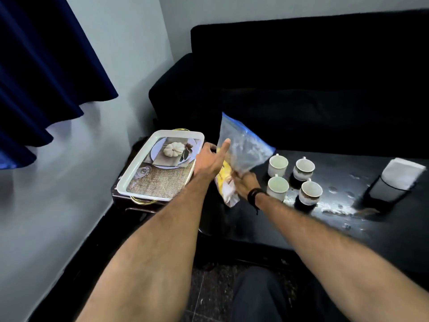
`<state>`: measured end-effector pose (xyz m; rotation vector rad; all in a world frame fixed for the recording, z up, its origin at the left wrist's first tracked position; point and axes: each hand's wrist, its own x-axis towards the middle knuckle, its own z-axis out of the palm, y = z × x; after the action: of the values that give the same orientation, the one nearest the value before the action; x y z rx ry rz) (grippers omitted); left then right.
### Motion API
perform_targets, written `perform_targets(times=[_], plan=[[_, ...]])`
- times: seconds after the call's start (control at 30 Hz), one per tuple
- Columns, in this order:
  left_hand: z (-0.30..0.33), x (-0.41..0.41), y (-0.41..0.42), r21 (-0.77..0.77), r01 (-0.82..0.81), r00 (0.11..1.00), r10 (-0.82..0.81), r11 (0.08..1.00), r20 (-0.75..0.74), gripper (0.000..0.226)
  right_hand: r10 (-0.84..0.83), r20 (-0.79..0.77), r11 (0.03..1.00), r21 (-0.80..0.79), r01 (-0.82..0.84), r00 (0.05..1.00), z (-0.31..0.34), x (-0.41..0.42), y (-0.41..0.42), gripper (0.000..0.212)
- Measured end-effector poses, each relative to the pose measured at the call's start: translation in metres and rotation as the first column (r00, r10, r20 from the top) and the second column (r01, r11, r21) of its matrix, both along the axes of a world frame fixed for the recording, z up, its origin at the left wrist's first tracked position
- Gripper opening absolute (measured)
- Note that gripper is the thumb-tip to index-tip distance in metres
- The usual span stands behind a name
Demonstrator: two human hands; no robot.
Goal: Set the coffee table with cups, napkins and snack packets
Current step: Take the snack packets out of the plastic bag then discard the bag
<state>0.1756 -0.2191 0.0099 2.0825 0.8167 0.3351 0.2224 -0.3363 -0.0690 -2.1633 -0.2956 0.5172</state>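
A clear zip bag [243, 147] with a blue seal strip stands tilted above the left end of the black coffee table [383, 228]. My right hand [246, 184] grips its lower corner together with a yellow snack packet [226, 182] that hangs below. My left hand [212, 159] touches the bag's left side with the thumb raised; whether it grips is unclear. Several white cups [277, 165] stand in a square group on the table right of the bag. A napkin holder [401, 175] with white napkins stands at the table's right end.
A white printed tray [125, 184] with gold handles rests on a dark side table left of my hands. A black sofa [313, 77] runs behind the coffee table. A blue curtain [46, 66] hangs at the left. My knee [255, 296] is below.
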Motion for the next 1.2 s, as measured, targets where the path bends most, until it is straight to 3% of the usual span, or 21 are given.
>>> perform_targets(times=[0.1, 0.2, 0.33, 0.4, 0.47, 0.53, 0.6, 0.67, 0.73, 0.8, 0.9, 1.03, 1.2], plan=[[0.002, -0.004, -0.003, -0.091, -0.028, 0.999, 0.024, 0.995, -0.045, 0.074, 0.074, -0.023, 0.997, -0.016, -0.074, 0.997, -0.006, -0.019, -0.01, 0.044], [0.007, -0.006, -0.004, -0.143, -0.041, 0.996, 0.029, 0.989, -0.083, 0.092, 0.228, 0.091, 0.967, -0.135, -0.215, 0.969, -0.001, -0.029, -0.015, 0.03], [0.013, -0.008, -0.009, -0.148, -0.088, 0.987, 0.066, 0.985, -0.148, 0.107, 0.419, 0.202, 0.902, -0.202, -0.381, 0.885, 0.01, -0.037, -0.017, 0.054], [0.012, -0.008, -0.009, -0.127, -0.132, 0.982, 0.112, 0.983, -0.155, 0.093, 0.469, 0.222, 0.881, -0.187, -0.435, 0.855, 0.018, -0.036, -0.016, 0.068], [0.01, -0.007, -0.007, -0.098, -0.161, 0.982, 0.149, 0.982, -0.115, 0.063, 0.503, 0.268, 0.862, -0.221, -0.456, 0.822, 0.028, -0.031, -0.017, 0.052], [0.009, -0.01, -0.008, -0.108, -0.16, 0.987, 0.156, 0.981, -0.044, 0.04, 0.457, 0.327, 0.886, -0.253, -0.389, 0.827, 0.04, -0.02, -0.021, 0.032], [0.007, -0.015, -0.01, -0.136, -0.154, 0.988, 0.155, 0.979, -0.002, 0.032, 0.263, 0.368, 0.964, -0.131, -0.23, 0.892, 0.052, -0.009, -0.027, 0.029], [0.004, -0.019, -0.012, -0.211, -0.138, 0.989, 0.145, 0.968, 0.02, 0.031, 0.043, 0.209, 0.983, 0.166, -0.079, 0.977, 0.066, -0.002, -0.029, 0.028], [0.002, -0.02, -0.018, -0.303, -0.065, 0.995, 0.084, 0.951, 0.049, 0.028, 0.041, 0.024, 0.932, 0.36, -0.047, 0.999, 0.079, -0.001, -0.029, 0.024], [0.004, -0.018, -0.026, -0.367, 0.016, 0.992, 0.032, 0.93, 0.124, 0.027, 0.111, 0.039, 0.929, 0.35, -0.118, 0.993, 0.088, -0.002, -0.03, 0.035], [0.008, -0.015, -0.038, -0.458, 0.091, 0.976, 0.011, 0.884, 0.216, 0.027, 0.084, 0.125, 0.931, 0.344, -0.123, 0.989, 0.094, 0.002, -0.037, 0.031], [0.001, -0.007, -0.046, -0.494, 0.156, 0.97, -0.038, 0.856, 0.241, 0.03, 0.059, 0.172, 0.947, 0.302, -0.11, 0.983, 0.099, 0.017, -0.047, 0.024], [-0.008, 0.003, -0.046, -0.523, 0.166, 0.974, -0.056, 0.836, 0.219, 0.032, 0.195, 0.184, 0.954, 0.193, -0.23, 0.963, 0.105, 0.032, -0.056, 0.026]])
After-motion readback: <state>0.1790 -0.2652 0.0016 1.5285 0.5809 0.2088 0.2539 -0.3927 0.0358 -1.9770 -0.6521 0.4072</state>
